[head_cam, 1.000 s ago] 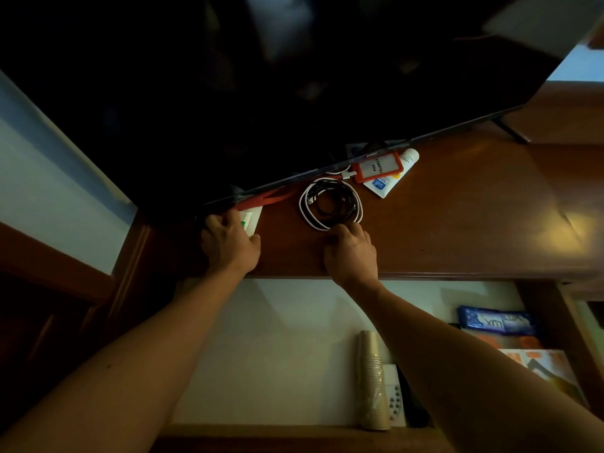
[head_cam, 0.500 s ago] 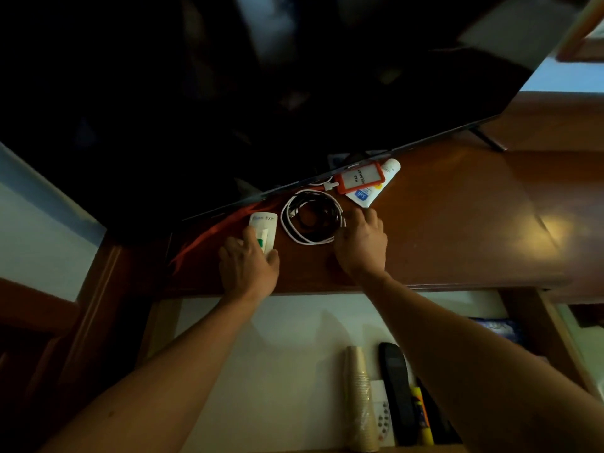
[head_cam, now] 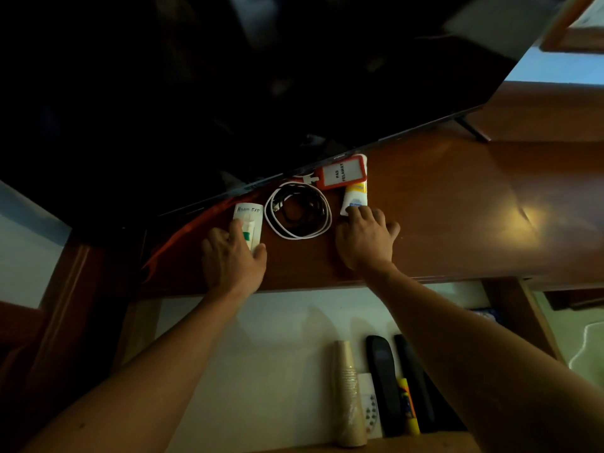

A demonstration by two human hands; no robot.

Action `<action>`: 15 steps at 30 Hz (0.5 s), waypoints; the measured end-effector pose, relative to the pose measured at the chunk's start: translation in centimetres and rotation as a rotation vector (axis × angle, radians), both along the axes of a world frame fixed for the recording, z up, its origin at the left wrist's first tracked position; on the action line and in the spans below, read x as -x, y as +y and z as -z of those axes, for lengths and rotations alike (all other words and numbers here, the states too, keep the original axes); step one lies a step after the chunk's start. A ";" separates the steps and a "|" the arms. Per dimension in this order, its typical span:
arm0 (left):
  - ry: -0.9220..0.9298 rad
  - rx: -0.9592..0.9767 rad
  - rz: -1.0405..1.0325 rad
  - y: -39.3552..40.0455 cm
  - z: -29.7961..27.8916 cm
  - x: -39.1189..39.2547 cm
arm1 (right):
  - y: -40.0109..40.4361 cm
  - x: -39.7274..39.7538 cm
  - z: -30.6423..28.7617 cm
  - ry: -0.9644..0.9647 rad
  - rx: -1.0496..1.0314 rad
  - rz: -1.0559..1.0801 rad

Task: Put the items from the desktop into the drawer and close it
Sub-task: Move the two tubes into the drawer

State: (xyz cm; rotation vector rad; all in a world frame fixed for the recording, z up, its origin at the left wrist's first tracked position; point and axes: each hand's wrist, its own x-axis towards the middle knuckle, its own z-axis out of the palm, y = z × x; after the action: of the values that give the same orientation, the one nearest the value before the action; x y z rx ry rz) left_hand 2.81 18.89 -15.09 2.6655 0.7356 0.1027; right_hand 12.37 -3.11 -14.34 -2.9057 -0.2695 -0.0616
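On the brown desktop [head_cam: 441, 223], the left hand [head_cam: 232, 259] lies flat over a white card sleeve [head_cam: 249, 220], its fingers together and pressing on the sleeve's near end. The right hand [head_cam: 366, 240] rests palm down with fingers slightly spread, fingertips touching the near end of a white tube [head_cam: 354, 199]. A coiled white and black cable [head_cam: 298, 212] lies between the 2 hands. A red badge holder [head_cam: 340, 173] sits on the tube's far end, under the dark screen [head_cam: 261, 93]. Below the desktop edge, the drawer [head_cam: 261, 354] stands open, holding a cup stack [head_cam: 348, 393] and 2 black remotes [head_cam: 384, 380].
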 end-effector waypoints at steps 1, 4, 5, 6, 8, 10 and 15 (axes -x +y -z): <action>0.000 -0.002 0.002 0.0 -0.1 0.0 | -0.1 0.5 -0.1 -0.023 0.009 0.017; 0.002 -0.002 0.011 0.1 -0.1 0.0 | 0.0 0.6 -0.4 -0.061 -0.011 0.057; 0.004 -0.002 0.014 0.2 0.0 0.0 | 0.2 0.0 -0.5 -0.061 -0.037 0.060; 0.005 -0.006 0.017 0.2 0.0 0.0 | 0.4 -0.8 -0.7 -0.048 -0.056 0.052; 0.006 -0.017 0.016 0.3 0.1 0.0 | 0.8 -2.1 -0.7 0.006 -0.074 0.024; 0.010 -0.015 0.012 0.2 0.1 -0.1 | 1.1 -2.9 -0.5 0.058 -0.123 0.049; 0.023 -0.010 0.020 0.3 -0.3 -0.4 | 0.8 -3.1 -0.8 0.081 -0.215 0.162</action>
State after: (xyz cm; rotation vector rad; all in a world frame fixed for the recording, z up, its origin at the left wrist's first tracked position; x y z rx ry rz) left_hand 3.25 19.17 -14.80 2.6869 0.7174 0.0700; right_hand 15.49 -2.32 -13.52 -2.7019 -0.0111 0.0013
